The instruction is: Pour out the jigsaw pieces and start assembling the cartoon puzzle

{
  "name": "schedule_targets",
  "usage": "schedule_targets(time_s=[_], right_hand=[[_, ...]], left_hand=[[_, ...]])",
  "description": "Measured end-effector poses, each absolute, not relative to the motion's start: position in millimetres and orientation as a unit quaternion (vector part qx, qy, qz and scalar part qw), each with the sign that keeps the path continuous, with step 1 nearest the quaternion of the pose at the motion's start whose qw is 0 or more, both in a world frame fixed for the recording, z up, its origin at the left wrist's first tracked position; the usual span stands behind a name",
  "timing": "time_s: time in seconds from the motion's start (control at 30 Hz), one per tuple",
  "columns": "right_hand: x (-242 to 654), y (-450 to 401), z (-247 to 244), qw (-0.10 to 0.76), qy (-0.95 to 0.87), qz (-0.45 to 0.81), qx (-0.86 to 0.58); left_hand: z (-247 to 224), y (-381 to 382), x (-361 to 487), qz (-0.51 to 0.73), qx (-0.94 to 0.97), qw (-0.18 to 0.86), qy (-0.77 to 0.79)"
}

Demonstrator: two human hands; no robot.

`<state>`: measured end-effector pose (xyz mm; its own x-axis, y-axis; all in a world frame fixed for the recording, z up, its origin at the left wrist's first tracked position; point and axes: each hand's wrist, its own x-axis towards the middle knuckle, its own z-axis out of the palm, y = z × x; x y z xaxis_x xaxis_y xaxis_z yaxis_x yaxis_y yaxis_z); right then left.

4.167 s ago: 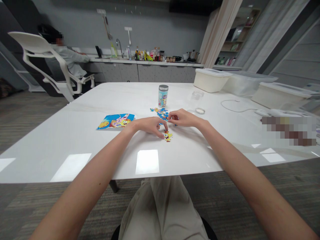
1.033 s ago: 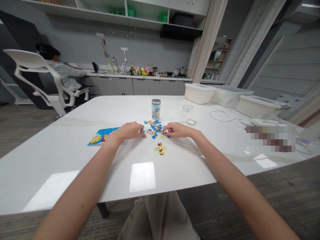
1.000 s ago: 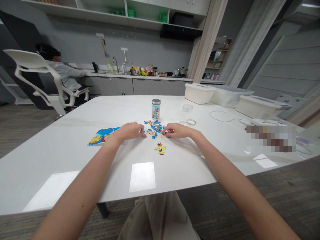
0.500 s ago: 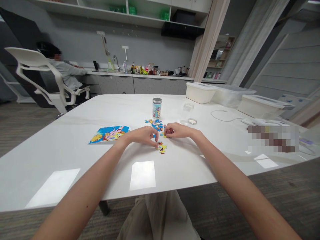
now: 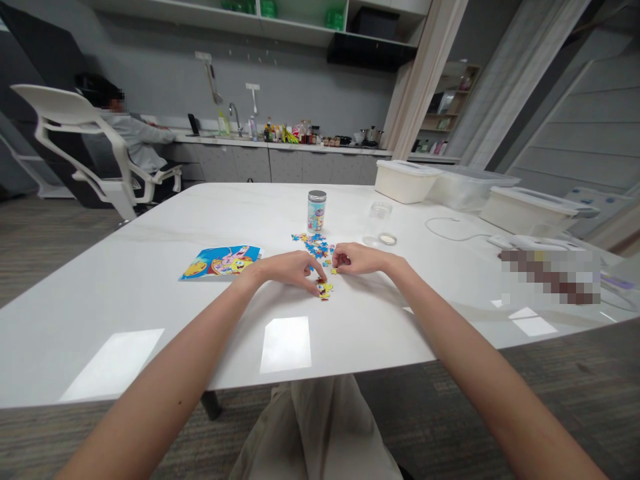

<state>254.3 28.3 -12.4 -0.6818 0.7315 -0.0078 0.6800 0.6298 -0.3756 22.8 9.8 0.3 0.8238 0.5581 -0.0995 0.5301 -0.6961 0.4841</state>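
Note:
A small joined section of jigsaw puzzle, yellow with a cartoon face, lies flat on the white table. My left hand rests at its left side, with thumb and index finger on its left and upper edges; the other fingers are curled. A yellow puzzle piece is pinched in the fingertips of my right hand, just above and right of the section. Beyond both hands spreads a pile of loose blue and multicoloured pieces. The palm sides of both hands are hidden.
Behind the pile stands a printed tin. A picture sheet lies left. Toward the right are a clear jar, a ring-shaped lid, a cable and lidded boxes. A person sits at the far counter.
My left index finger has straightened to the section's upper edge. My right hand has drawn slightly away from the loose pieces, and the yellow piece now shows at its fingertips. The view has tilted slightly.

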Motion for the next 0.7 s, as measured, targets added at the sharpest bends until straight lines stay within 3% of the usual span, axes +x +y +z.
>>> schedule_targets(time_s=[0.7], right_hand=[[250.4,27.0,-12.5,0.090,-0.912,0.214,-0.338]], left_hand=[[2.8,3.7,30.0,0.013,0.919,0.263,0.293]])
